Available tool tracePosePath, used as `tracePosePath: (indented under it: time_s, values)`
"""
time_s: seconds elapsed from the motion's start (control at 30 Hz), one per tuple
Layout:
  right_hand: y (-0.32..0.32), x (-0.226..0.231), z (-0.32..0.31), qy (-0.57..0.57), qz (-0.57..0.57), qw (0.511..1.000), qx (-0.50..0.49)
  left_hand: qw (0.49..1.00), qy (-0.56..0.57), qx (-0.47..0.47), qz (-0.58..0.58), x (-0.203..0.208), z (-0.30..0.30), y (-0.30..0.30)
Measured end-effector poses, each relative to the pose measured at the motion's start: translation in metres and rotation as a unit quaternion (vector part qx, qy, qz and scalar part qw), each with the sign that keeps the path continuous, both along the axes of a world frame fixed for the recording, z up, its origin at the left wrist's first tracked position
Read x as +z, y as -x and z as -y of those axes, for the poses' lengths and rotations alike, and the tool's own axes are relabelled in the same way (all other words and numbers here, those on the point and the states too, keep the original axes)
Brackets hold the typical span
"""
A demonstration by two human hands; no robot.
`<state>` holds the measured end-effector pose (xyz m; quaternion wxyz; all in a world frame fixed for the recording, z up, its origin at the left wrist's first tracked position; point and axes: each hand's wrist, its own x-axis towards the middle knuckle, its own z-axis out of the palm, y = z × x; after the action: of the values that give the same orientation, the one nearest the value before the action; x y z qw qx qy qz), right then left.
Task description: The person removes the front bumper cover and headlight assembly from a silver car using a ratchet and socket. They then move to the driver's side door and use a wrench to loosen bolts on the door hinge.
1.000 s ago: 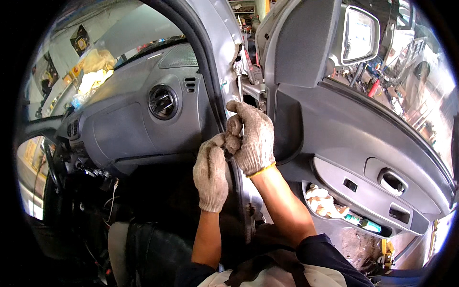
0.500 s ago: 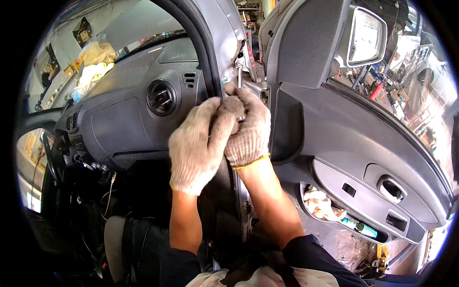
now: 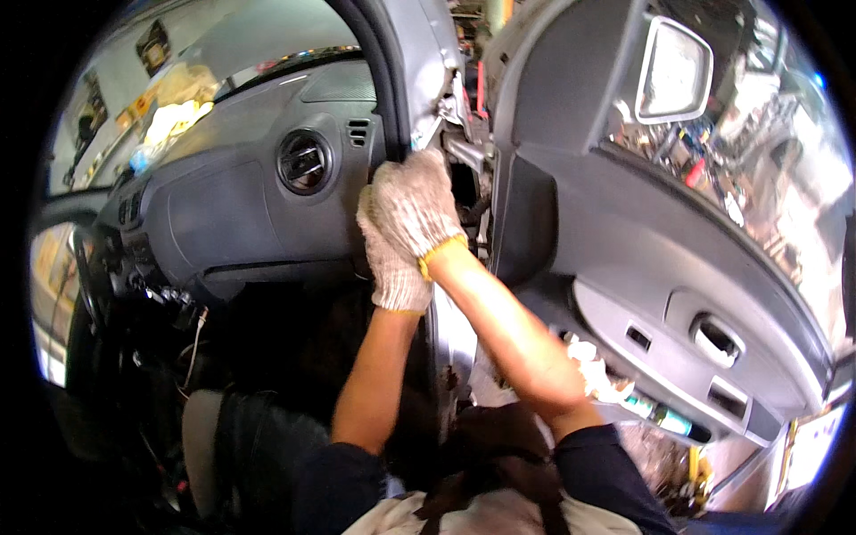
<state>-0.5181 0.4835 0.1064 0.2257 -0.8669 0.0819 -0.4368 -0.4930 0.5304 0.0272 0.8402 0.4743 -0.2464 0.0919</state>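
Observation:
My two hands, in off-white knitted work gloves, are pressed together at the front door pillar (image 3: 456,334), beside the dashboard end. My right hand (image 3: 417,203) lies over my left hand (image 3: 392,267) and covers most of it. The right fingers are curled, their tips turned away from view. Both hands look closed, and whatever they grip is hidden by the gloves. Just beyond them is the bare metal of the door opening, with a grey metal bracket (image 3: 467,152) close to the right glove.
The open car door (image 3: 624,232) stands to my right, with cloths and a green bottle (image 3: 673,421) in its pocket. On the left is the dashboard (image 3: 214,209) with a round air vent (image 3: 304,161). A side mirror (image 3: 675,69) shows beyond the door window.
My right hand has swung left and over my left hand, which has drawn in beneath it. The slim metal rod seen beyond the right glove is out of sight. The view has shifted slightly.

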Motion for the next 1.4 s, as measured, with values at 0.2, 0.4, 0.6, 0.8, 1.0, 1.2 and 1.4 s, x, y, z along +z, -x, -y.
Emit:
tracePosePath:
  time_s: [0.2, 0.4, 0.6, 0.8, 1.0, 1.2, 1.4]
  values:
    - [0.007, 0.025, 0.012, -0.206, -0.061, 0.955, 0.204, 0.918, 0.201, -0.177, -0.292, 0.06, -0.004, 0.032]
    - [0.031, 0.008, 0.024, -0.591, 0.188, 0.697, 0.36, 0.845, -0.489, 0.159, 0.145, 0.115, -0.035, 0.052]
    - [0.042, 0.057, 0.024, -0.3, -0.122, 0.938, 0.122, 0.793, 0.261, -0.44, -0.33, 0.076, 0.007, 0.059]
    - [0.056, 0.046, -0.004, 0.071, -0.078, 0.993, -0.049, 0.962, 0.088, -0.256, 0.029, 0.016, 0.06, -0.021]
    - [0.065, 0.029, 0.021, 0.046, 0.011, 0.998, 0.034, 0.877, 0.176, -0.417, -0.16, 0.054, 0.078, -0.048]
    - [0.057, 0.005, 0.011, -0.161, 0.144, 0.971, 0.099, 0.904, 0.115, -0.374, -0.173, 0.056, 0.088, -0.072]
    - [0.069, 0.054, 0.004, 0.317, -0.325, 0.881, -0.132, 0.793, 0.252, -0.496, -0.248, 0.045, 0.087, -0.096]
